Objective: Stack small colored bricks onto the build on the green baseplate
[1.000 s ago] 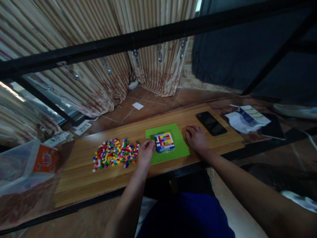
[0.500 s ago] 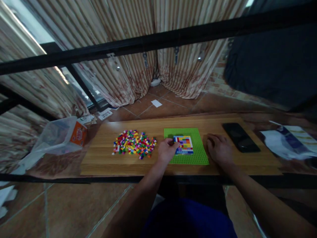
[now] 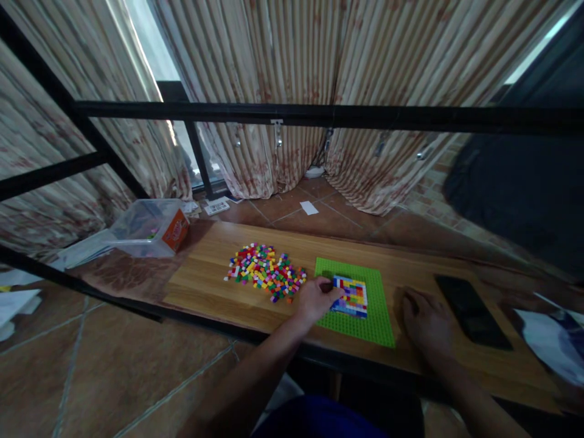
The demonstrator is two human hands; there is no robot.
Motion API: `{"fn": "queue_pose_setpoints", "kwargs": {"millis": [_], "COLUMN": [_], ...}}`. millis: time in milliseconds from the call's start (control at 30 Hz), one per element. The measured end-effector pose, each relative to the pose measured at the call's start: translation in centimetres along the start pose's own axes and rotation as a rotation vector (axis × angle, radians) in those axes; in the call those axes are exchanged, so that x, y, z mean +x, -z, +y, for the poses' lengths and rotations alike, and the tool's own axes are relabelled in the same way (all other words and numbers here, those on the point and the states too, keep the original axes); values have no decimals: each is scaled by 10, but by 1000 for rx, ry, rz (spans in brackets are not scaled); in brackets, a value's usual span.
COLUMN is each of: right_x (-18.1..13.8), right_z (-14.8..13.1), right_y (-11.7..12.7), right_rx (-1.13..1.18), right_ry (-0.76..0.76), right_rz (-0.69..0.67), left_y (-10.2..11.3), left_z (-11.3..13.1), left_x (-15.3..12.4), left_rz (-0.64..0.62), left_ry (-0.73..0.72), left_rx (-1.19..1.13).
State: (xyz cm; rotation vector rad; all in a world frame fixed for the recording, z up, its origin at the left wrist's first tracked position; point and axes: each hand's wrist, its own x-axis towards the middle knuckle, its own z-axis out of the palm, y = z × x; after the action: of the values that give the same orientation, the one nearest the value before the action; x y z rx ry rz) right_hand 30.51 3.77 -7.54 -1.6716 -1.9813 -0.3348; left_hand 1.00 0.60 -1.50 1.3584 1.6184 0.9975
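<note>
A square build of small coloured bricks (image 3: 353,298), edged in blue and white, lies on a green studded baseplate (image 3: 379,319). My left hand (image 3: 314,301) is at the build's left side, its thumb over the edge and its fingers curled inward. Anything small between those fingertips is hidden. To the left of that hand spreads a loose heap of tiny bricks (image 3: 264,271) in many colours. My right hand (image 3: 426,322) rests on the wooden table right of the baseplate, fingers loosely bent and nothing visible in them.
A black phone-like slab (image 3: 472,310) lies on the table (image 3: 201,277) beyond my right hand. At the left end stands a clear plastic box (image 3: 146,228) with an orange label. White-and-purple packaging (image 3: 547,340) is at the far right. A black metal bar (image 3: 292,114) crosses behind the table.
My view has tilted and turned leftward, so the table appears slanted and lower. Both hands keep about the same places relative to the baseplate and build.
</note>
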Motion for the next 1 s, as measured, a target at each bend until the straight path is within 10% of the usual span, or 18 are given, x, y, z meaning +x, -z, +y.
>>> {"fn": "queue_pose_setpoints", "kwargs": {"millis": [267, 400, 1000], "right_x": [-1, -1, 4], "right_z": [2, 2, -12], "right_y": [-2, -2, 6], "right_rx": [-9, -14, 7], "right_ry": [28, 12, -98], "right_rz": [-3, -14, -54], "left_y": [69, 97, 95], "left_z": [-9, -11, 5], "left_x": [26, 44, 52], "left_rz": [332, 284, 114], "left_ry": [-92, -132, -62], "left_rx": [380, 763, 1008]}}
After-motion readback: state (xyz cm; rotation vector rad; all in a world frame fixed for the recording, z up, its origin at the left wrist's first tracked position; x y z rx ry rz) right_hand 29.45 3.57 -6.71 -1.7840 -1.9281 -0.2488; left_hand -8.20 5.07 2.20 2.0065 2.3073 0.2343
